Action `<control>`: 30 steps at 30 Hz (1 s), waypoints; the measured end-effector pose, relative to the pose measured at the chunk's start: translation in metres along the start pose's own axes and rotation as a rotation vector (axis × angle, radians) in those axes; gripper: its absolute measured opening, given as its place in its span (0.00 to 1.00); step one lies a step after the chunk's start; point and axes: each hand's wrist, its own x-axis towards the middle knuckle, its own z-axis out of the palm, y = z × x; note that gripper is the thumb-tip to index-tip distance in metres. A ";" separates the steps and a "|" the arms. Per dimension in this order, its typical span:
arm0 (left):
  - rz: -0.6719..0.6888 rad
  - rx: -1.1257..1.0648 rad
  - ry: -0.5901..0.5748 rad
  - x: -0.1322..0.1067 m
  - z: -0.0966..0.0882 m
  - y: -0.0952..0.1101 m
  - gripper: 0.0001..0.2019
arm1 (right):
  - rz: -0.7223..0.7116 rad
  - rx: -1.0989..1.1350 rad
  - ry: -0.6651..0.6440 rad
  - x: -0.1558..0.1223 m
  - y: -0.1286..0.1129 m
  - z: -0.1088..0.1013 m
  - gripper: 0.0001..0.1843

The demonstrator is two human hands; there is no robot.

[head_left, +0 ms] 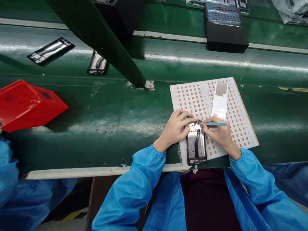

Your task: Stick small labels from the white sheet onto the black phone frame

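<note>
Pinching a teal tool [215,124], hands hide the open phone [196,146] top.

My view: phone frame [196,147] on perforated board [243,128] at bench [108,118] near edge, strip [220,98] on board behind it. Bin [24,104] far left. Two more frames [50,50] [97,63] behind, left. Tray stack [226,27] behind board.
</note>
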 end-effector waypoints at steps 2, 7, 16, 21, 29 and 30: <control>-0.012 -0.011 -0.004 0.000 0.000 0.001 0.20 | -0.009 -0.004 0.007 0.000 0.000 0.001 0.06; -0.041 -0.082 0.065 -0.002 0.000 0.004 0.19 | -0.051 0.038 0.026 0.000 -0.004 0.001 0.05; -0.307 0.231 0.498 -0.014 -0.011 -0.012 0.10 | 0.128 0.130 0.176 -0.026 0.008 -0.048 0.03; -0.543 0.527 0.361 -0.022 -0.005 0.052 0.23 | 0.169 0.109 0.350 -0.047 0.037 -0.085 0.06; -0.882 0.492 -0.085 -0.019 0.037 0.135 0.37 | 0.252 0.175 0.509 -0.064 0.060 -0.105 0.12; -0.892 0.489 -0.091 -0.022 0.035 0.131 0.36 | 0.253 0.182 0.518 -0.065 0.061 -0.105 0.11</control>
